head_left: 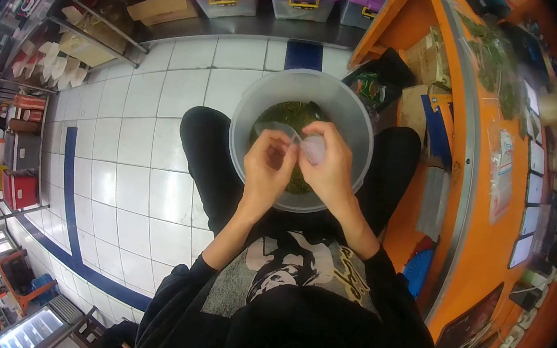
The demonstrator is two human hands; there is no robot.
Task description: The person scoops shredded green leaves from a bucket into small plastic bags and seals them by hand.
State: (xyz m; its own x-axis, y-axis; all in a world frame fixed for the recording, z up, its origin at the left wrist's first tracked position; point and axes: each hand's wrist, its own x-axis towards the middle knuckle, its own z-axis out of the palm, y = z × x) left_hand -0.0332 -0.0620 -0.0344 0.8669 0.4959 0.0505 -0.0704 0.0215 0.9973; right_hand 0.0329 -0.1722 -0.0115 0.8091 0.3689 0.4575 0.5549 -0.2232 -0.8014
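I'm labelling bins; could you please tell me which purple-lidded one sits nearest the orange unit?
The rightmost bin, beside the orange unit; the middle bin and left bin sit farther off.

- A single view, worn on the head, looks forward and steeply down over the wearer's chest [309,263].
- It stands near the plastic tub [358,135], which sits close to mid-picture.
- The wide round lens bows outer lines: tiled floor [119,187] left, orange worktop [471,265] right, purple-lidded boxes [301,5] farther off at top.

A thin, see-through bag [315,149] is crumpled above the pale, round bucket [357,138], whose green bits [289,114] show toward twelve o'clock.
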